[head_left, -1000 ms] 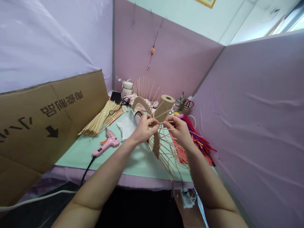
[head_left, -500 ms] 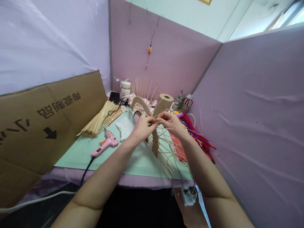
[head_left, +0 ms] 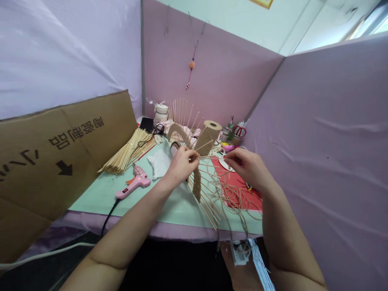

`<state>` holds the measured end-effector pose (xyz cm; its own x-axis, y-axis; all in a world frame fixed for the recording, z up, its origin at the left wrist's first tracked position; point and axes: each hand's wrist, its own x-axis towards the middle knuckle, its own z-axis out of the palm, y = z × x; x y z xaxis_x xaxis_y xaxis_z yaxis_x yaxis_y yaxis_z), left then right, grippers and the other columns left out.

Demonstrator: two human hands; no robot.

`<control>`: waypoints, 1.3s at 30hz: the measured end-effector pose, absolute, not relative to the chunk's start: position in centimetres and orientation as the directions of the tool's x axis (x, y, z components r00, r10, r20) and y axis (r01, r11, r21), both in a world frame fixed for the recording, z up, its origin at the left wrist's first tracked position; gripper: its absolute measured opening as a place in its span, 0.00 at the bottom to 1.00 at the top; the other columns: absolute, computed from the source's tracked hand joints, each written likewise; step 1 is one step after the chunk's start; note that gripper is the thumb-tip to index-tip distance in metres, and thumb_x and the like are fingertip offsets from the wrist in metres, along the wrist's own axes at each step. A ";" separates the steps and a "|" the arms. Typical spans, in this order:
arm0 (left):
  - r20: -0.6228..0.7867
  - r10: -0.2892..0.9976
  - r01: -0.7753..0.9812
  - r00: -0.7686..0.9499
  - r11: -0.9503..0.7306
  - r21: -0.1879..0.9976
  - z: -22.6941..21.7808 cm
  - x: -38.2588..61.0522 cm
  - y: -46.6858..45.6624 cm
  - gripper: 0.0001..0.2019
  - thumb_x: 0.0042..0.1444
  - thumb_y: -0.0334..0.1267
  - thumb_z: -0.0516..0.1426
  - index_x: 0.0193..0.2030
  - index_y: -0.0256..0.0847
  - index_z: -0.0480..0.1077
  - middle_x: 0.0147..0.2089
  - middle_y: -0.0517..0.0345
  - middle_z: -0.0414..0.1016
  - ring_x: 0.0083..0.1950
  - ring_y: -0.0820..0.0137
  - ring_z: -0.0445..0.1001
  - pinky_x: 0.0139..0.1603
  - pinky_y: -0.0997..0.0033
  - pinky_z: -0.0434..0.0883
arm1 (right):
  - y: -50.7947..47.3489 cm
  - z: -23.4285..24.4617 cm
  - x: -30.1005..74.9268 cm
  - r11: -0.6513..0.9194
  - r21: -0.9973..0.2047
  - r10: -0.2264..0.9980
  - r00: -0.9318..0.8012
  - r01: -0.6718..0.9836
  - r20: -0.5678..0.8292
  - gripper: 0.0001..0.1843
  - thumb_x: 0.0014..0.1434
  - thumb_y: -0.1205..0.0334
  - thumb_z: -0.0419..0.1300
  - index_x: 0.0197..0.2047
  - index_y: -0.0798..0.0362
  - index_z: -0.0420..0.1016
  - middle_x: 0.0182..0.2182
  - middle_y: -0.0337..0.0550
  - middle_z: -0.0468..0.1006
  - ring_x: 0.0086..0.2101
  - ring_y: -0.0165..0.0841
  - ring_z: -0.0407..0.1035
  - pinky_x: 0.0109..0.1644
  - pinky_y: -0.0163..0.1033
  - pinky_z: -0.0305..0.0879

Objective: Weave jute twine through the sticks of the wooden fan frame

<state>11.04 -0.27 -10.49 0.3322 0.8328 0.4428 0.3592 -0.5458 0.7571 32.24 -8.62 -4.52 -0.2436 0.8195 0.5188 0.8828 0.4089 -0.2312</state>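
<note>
A curved band woven from brown twine around thin wooden sticks (head_left: 197, 186) stands in the middle of the table, its stick ends fanning out to the back and toward the front right. My left hand (head_left: 182, 165) is closed on the band's upper edge, thumb and fingers pinching it where a stick comes out. Off to the right, my right hand (head_left: 251, 166) pinches a strand of twine between thumb and fingertips. The strand runs taut between both hands. Loose twine (head_left: 235, 196) lies in tangled loops below my right hand.
Behind the band stands a large twine spool (head_left: 209, 135). A pink glue gun (head_left: 135, 184), a white tissue (head_left: 160, 163) and a bundle of sticks (head_left: 121, 155) lie left. Red sheet (head_left: 254, 202) lies right; red scissors (head_left: 240, 131) stand behind. A cardboard sheet (head_left: 69, 169) flanks the left.
My right hand has moved away from the band to the right, drawing the twine out straight. My left hand has stayed at the band. More of the red sheet shows.
</note>
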 end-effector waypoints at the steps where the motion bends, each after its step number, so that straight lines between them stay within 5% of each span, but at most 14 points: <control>1: 0.442 0.831 0.361 0.338 -0.548 0.755 -10.5 11.1 -0.3 0.07 0.54 0.32 0.58 0.37 0.39 0.78 0.38 0.56 0.64 0.40 0.70 0.71 0.47 0.65 0.72 | -9.1 -4.0 31.7 0.448 -0.182 0.780 -0.283 0.875 0.559 0.05 0.63 0.64 0.58 0.33 0.53 0.71 0.29 0.39 0.74 0.28 0.28 0.65 0.34 0.34 0.60; 5: 0.434 0.831 0.370 0.347 -0.547 0.751 -10.4 11.0 -0.3 0.07 0.54 0.32 0.58 0.37 0.39 0.78 0.38 0.56 0.64 0.40 0.69 0.71 0.46 0.65 0.72 | -10.0 -2.9 29.1 0.568 0.076 0.625 -0.489 0.820 0.608 0.06 0.66 0.67 0.53 0.39 0.54 0.71 0.35 0.46 0.74 0.36 0.32 0.67 0.41 0.37 0.63; 11: 0.439 0.828 0.346 0.350 -0.549 0.761 -10.5 10.8 -0.2 0.07 0.54 0.33 0.58 0.37 0.39 0.78 0.38 0.56 0.64 0.41 0.69 0.71 0.46 0.66 0.72 | -10.8 -2.3 28.0 0.503 0.429 0.479 -0.656 0.750 0.584 0.06 0.66 0.70 0.53 0.38 0.56 0.70 0.33 0.47 0.74 0.34 0.34 0.64 0.38 0.39 0.61; 19: 0.454 0.812 0.373 0.368 -0.576 0.727 -10.4 10.8 -0.2 0.06 0.55 0.35 0.59 0.37 0.40 0.78 0.37 0.57 0.64 0.40 0.69 0.70 0.47 0.65 0.71 | -11.6 0.6 25.9 0.459 0.561 0.529 -0.719 0.689 0.451 0.14 0.67 0.70 0.48 0.32 0.54 0.71 0.29 0.46 0.71 0.30 0.35 0.61 0.34 0.40 0.59; 22: 0.475 0.800 0.358 0.367 -0.593 0.722 -10.6 10.6 -0.1 0.06 0.55 0.35 0.59 0.37 0.40 0.77 0.37 0.56 0.64 0.40 0.69 0.70 0.47 0.64 0.71 | -10.6 1.0 25.9 0.475 0.456 0.575 -0.658 0.753 0.486 0.14 0.67 0.69 0.47 0.34 0.52 0.72 0.32 0.48 0.72 0.33 0.37 0.63 0.37 0.41 0.60; 27: 0.495 0.779 0.289 0.385 -0.611 0.737 -11.1 10.3 0.0 0.06 0.55 0.35 0.57 0.37 0.40 0.76 0.38 0.56 0.63 0.40 0.69 0.69 0.45 0.65 0.73 | -6.1 -1.8 29.4 0.358 0.004 0.688 -0.266 0.934 0.676 0.08 0.64 0.61 0.53 0.35 0.52 0.71 0.32 0.46 0.73 0.33 0.35 0.66 0.37 0.40 0.61; 34: 0.548 0.752 0.219 0.367 -0.642 0.734 -12.0 10.0 0.1 0.08 0.55 0.36 0.57 0.39 0.39 0.75 0.39 0.55 0.62 0.42 0.70 0.69 0.46 0.67 0.74 | 0.5 -8.8 31.1 0.321 -0.525 0.828 0.036 0.789 0.560 0.13 0.56 0.52 0.59 0.28 0.53 0.71 0.22 0.38 0.69 0.26 0.31 0.60 0.33 0.37 0.56; 39: 0.625 0.700 0.179 0.345 -0.703 0.688 -12.9 9.8 -0.1 0.10 0.58 0.36 0.56 0.43 0.38 0.75 0.42 0.54 0.63 0.43 0.70 0.70 0.47 0.68 0.74 | 2.0 -12.0 28.5 0.286 -0.689 0.850 0.156 0.666 0.503 0.16 0.54 0.50 0.58 0.26 0.54 0.71 0.21 0.37 0.68 0.25 0.29 0.58 0.31 0.36 0.54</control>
